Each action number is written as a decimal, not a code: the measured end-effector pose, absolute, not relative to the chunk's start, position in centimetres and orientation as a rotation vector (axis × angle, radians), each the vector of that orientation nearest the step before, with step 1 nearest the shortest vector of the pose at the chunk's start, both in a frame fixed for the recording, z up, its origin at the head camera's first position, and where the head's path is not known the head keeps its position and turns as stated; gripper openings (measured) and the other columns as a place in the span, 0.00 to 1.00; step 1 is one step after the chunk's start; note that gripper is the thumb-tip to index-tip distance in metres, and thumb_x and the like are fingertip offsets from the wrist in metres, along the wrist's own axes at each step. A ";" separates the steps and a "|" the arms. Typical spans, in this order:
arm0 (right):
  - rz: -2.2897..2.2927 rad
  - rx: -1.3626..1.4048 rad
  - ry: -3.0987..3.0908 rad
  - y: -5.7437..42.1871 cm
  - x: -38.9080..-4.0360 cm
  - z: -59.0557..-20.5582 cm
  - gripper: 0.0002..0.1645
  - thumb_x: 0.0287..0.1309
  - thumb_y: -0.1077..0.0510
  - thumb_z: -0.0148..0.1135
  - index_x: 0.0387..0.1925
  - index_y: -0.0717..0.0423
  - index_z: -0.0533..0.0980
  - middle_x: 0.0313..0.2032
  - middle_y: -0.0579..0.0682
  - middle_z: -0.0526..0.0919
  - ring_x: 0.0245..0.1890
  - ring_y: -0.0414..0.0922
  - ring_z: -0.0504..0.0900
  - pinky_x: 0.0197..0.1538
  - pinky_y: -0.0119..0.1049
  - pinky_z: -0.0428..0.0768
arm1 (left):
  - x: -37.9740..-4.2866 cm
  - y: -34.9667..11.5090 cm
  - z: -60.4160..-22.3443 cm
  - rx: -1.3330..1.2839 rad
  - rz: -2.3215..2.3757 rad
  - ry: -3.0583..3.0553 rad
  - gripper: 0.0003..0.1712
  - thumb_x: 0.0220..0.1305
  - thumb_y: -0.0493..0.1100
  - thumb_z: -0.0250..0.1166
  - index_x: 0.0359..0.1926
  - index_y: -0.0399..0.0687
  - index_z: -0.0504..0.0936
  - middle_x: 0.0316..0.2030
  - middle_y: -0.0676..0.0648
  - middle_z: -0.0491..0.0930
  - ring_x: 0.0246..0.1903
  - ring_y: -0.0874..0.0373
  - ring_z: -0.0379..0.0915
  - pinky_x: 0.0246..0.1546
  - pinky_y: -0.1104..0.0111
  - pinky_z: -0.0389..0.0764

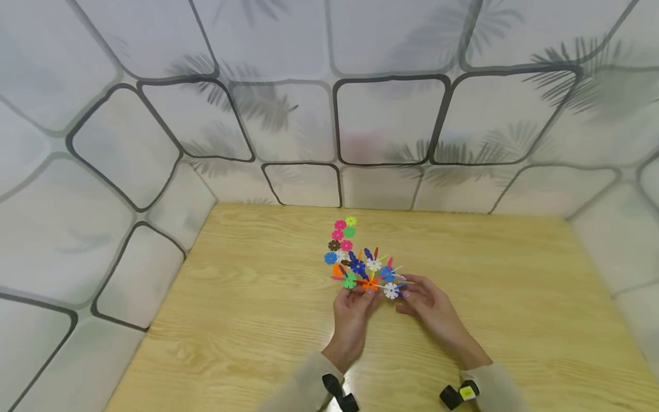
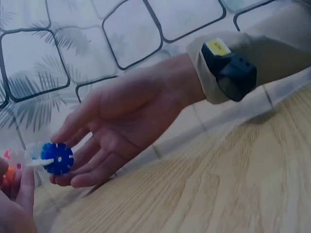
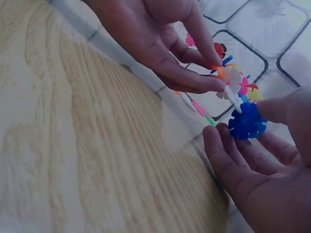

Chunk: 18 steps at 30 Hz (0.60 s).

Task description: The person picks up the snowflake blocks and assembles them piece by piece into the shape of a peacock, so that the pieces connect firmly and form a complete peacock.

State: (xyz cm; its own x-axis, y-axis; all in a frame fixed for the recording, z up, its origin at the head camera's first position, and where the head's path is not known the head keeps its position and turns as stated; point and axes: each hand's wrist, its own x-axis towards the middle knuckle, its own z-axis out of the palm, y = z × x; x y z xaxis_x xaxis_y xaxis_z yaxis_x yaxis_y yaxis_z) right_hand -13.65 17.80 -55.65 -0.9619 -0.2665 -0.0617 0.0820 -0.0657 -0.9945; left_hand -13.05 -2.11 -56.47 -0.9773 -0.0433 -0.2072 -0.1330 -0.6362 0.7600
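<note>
A cluster of interlocked plastic snowflake discs in many colours is held up between both hands. With thumb and fingers, my left hand (image 1: 352,316) pinches its near side at an orange disc (image 1: 370,284). A white disc (image 1: 391,290) sits to the right of that one. My right hand (image 1: 437,312) pinches a dark blue disc (image 3: 248,121) at the cluster's right end, its thumb on one side and fingers on the other. In the left wrist view the same blue disc (image 2: 59,158) is joined to a white piece. Fingers hide parts of the cluster.
Behind the cluster, flat loose-looking discs, among them a pink disc (image 1: 340,225) and a green disc (image 1: 349,232), form a short column on the wooden table (image 1: 247,297). A patterned wall (image 1: 304,126) borders the table at the back and sides.
</note>
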 end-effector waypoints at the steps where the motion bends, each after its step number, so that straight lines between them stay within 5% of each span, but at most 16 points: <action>1: -2.128 -0.198 1.975 17.7 -13.6 -55.6 0.32 0.83 0.63 0.56 0.77 0.77 0.60 0.57 0.50 0.84 0.53 0.36 0.89 0.56 0.37 0.91 | -13.0 -2.1 -56.5 -0.344 2.778 1.310 0.09 0.72 0.24 0.62 0.44 0.40 0.76 0.45 0.44 0.82 0.46 0.54 0.89 0.59 0.59 0.90; 9: -2.035 -0.131 2.053 17.9 -13.7 -54.8 0.30 0.82 0.63 0.57 0.76 0.74 0.64 0.64 0.74 0.80 0.51 0.35 0.90 0.57 0.33 0.89 | -12.0 -2.1 -56.5 -0.427 2.697 1.146 0.07 0.81 0.32 0.55 0.54 0.39 0.70 0.54 0.40 0.83 0.53 0.51 0.88 0.64 0.56 0.87; 18: -1.830 -0.072 2.204 19.1 -13.6 -54.1 0.29 0.84 0.59 0.56 0.79 0.63 0.65 0.69 0.73 0.76 0.46 0.36 0.90 0.50 0.31 0.90 | -9.6 -2.0 -55.8 -0.359 2.539 1.016 0.28 0.84 0.40 0.52 0.75 0.37 0.56 0.72 0.34 0.68 0.66 0.44 0.79 0.73 0.51 0.80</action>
State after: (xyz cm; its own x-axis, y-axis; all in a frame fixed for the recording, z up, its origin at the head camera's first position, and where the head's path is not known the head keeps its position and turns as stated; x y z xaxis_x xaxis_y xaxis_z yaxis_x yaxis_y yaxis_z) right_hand -13.56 19.05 -54.14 -0.9610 -0.2116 -0.1781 0.1362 0.1982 -0.9706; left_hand -9.63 -2.03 -55.80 -0.8948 0.2516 -0.3688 -0.4366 -0.6658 0.6051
